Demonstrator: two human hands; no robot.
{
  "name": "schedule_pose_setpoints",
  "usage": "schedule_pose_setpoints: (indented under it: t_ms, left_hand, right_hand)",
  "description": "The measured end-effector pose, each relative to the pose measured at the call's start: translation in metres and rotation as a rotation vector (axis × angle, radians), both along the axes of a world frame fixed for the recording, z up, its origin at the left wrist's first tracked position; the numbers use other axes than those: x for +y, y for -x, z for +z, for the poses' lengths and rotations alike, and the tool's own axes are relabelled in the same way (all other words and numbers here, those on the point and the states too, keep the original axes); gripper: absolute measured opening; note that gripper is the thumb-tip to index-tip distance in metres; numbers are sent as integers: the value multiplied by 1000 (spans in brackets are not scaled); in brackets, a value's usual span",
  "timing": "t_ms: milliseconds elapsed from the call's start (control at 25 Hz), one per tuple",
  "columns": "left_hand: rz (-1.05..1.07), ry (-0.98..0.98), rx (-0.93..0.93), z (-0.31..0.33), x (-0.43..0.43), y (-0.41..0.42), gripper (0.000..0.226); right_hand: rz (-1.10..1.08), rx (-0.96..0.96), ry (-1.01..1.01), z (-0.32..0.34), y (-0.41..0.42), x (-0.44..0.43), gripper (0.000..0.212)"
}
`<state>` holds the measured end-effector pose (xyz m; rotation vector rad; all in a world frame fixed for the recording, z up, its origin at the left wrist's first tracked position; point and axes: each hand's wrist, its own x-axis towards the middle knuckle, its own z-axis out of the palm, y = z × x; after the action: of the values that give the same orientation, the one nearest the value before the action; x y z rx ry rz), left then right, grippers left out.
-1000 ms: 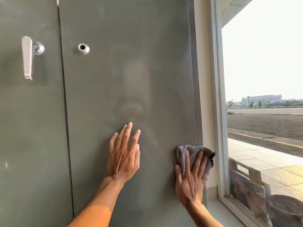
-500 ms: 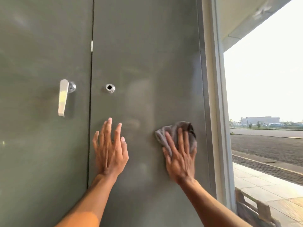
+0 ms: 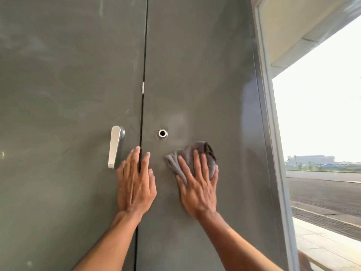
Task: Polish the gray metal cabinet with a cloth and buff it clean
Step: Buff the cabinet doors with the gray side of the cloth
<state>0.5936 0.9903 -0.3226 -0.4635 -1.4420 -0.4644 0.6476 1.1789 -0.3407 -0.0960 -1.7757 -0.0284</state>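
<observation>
Cabinet [image 3: 195,75] stands right before you, where your right hand [image 3: 199,188], fingers spread flat on the cloth [image 3: 187,154], has carried it up from the right edge to just beside the keyhole [image 3: 162,133] and your flat, empty left hand [image 3: 136,184] now spans the door seam [image 3: 144,55], so buffing seems midway.

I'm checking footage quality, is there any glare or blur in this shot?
Head view: sky through the window is blown out white; a pale sheen runs down the cabinet near it; left hand, right hand and cloth look sharp.
</observation>
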Motion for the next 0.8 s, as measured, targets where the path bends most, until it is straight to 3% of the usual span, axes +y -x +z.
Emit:
schedule_pose_setpoints:
  t_ms: [160, 240, 320, 400, 480, 560, 600, 680, 760, 800]
  left_hand:
    - [-44, 107, 40, 25, 20, -2, 46]
    - [-65, 83, 48, 45, 32, -6, 47]
    - [-74, 59, 43, 61, 39, -7, 46]
    - [-50, 37, 44, 70, 42, -6, 44]
    - [-30, 0, 31, 73, 44, -5, 43]
    - [-30, -1, 35, 72, 46, -5, 42]
    - [-31, 10, 36, 72, 45, -6, 42]
    - [-21, 31, 40, 78, 36, -4, 39]
    - [-15, 41, 57, 88, 23, 0, 38]
    - [-12, 51, 69, 93, 20, 2, 39]
  right_hand:
    - [-3, 49, 756, 43, -22, 86, 57]
    - [48, 74, 909, 101, -24, 97, 58]
    - [57, 49, 794, 147, -21, 73, 59]
    - [50, 16, 487, 155, -13, 38, 60]
    - [31, -32, 124, 124, -9, 20, 59]
    - [-5, -29, -20, 86, -10, 45, 58]
    - [-17, -2, 67, 76, -14, 69, 58]
    - [-27, 60, 478, 80, -23, 113, 58]
    - [25, 86, 879, 119, -30, 134, 58]
    - [39, 94, 969, 146, -30, 129, 59]
